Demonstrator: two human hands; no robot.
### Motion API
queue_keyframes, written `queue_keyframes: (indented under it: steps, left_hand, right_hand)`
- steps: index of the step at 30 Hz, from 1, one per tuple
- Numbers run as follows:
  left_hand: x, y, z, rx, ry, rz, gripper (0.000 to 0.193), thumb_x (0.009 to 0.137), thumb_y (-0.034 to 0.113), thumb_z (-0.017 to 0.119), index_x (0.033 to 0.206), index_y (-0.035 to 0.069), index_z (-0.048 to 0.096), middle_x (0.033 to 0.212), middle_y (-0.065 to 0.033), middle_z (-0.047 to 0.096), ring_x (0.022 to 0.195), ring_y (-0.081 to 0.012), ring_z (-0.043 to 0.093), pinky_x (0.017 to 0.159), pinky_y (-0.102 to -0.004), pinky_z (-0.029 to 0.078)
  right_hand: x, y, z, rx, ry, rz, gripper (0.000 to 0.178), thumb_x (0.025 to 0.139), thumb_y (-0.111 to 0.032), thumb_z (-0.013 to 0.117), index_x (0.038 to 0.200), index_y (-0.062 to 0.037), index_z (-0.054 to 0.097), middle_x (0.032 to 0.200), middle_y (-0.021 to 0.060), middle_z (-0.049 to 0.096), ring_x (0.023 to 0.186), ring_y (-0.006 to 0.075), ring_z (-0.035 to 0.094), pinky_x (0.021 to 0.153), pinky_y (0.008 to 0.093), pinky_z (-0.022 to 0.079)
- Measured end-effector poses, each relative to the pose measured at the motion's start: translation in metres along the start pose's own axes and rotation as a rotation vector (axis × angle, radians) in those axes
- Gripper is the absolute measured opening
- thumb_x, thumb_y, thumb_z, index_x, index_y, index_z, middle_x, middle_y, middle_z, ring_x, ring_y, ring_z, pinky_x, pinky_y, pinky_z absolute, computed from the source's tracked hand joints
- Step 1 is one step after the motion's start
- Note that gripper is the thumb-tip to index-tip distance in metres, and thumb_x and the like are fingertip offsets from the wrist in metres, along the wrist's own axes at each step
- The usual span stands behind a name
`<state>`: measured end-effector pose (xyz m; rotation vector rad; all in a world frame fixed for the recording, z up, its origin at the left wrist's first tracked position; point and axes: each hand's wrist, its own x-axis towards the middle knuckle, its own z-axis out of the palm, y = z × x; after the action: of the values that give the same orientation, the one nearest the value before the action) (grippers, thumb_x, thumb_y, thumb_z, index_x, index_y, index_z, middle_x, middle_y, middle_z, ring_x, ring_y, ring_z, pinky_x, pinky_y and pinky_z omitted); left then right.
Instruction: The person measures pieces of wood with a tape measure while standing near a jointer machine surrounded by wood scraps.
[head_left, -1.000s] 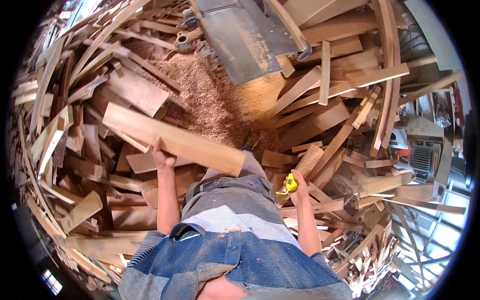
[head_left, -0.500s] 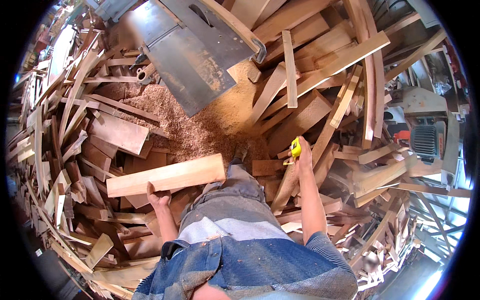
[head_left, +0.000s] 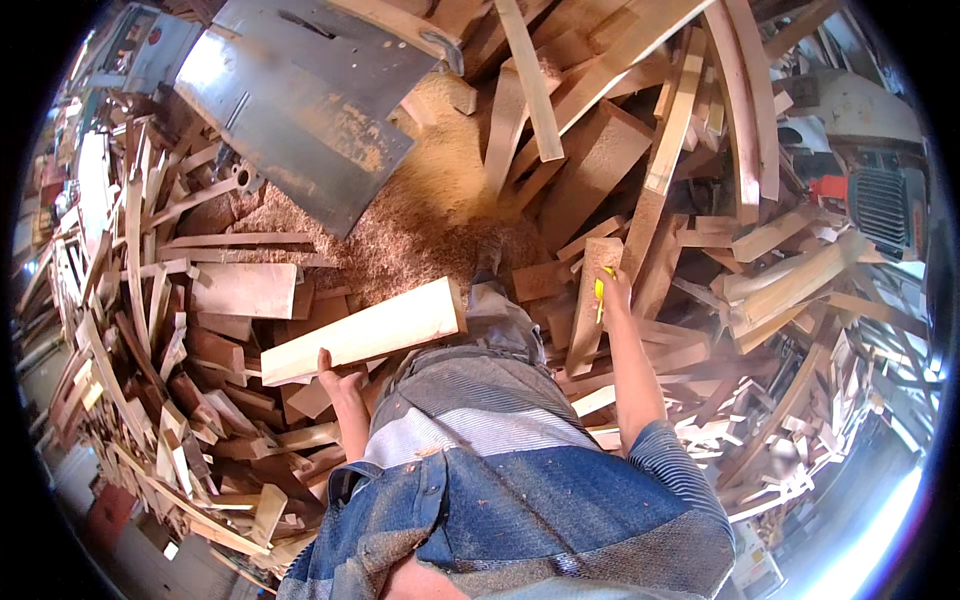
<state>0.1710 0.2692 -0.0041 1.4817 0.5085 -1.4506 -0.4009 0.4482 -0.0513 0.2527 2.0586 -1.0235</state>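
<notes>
A pale wooden board (head_left: 365,333) lies slantwise in front of my waist, its right end higher. My left hand (head_left: 343,380) grips it from below near its left end, with one finger up along the near face. At the right, my right hand (head_left: 617,297) is closed round a yellow tape measure (head_left: 602,286). The tape measure is partly hidden by the fingers, and the hand is well apart from the board. Behind my right hand stands a reddish plank (head_left: 592,320).
A grey metal machine table (head_left: 310,110) with a slot stands ahead at the left. Sawdust and shavings (head_left: 400,240) heap beneath its corner. Offcuts and planks pile up on both sides, with long beams (head_left: 740,120) at the right near a ribbed motor (head_left: 882,210).
The view has turned, so the machine table sits further left. The board has shifted right and shows more of its pale face. My right hand, still holding the tape measure, has turned slightly.
</notes>
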Motion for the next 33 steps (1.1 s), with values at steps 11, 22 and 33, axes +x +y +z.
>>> queue_keyframes:
  steps: [11,22,33]
  left_hand:
    - [0.009,-0.008,0.049,-0.057,-0.069,-0.027,0.044,0.089,0.038,0.073,0.124,0.012,0.068,0.125,-0.0109,0.072,0.113,-0.0338,0.068,0.096,-0.0529,0.056]
    - [-0.024,0.004,0.024,-0.162,-0.099,0.148,0.057,0.087,0.036,0.074,0.136,0.010,0.062,0.135,-0.0145,0.065,0.125,-0.0379,0.060,0.105,-0.0602,0.049]
    - [-0.058,0.000,0.003,1.453,-0.219,1.114,0.090,0.073,-0.006,0.055,0.159,0.000,0.030,0.161,-0.0241,0.034,0.142,-0.0337,0.044,0.117,-0.0311,0.036]
  right_hand:
    - [-0.019,-0.105,0.055,0.049,-0.124,-0.284,0.048,0.093,-0.033,0.075,0.131,-0.0059,0.062,0.101,0.0070,0.062,0.071,0.0144,0.062,0.050,0.0327,0.052]
    - [0.018,-0.279,0.165,0.178,-0.246,-0.464,0.047,0.093,-0.026,0.075,0.132,-0.0055,0.060,0.098,0.0066,0.064,0.075,0.0167,0.063,0.053,0.0304,0.050]
    - [-0.049,-0.290,0.107,0.326,-0.260,-0.457,0.054,0.099,-0.032,0.069,0.142,-0.0033,0.055,0.097,0.0091,0.067,0.073,0.0163,0.069,0.049,0.0264,0.053]
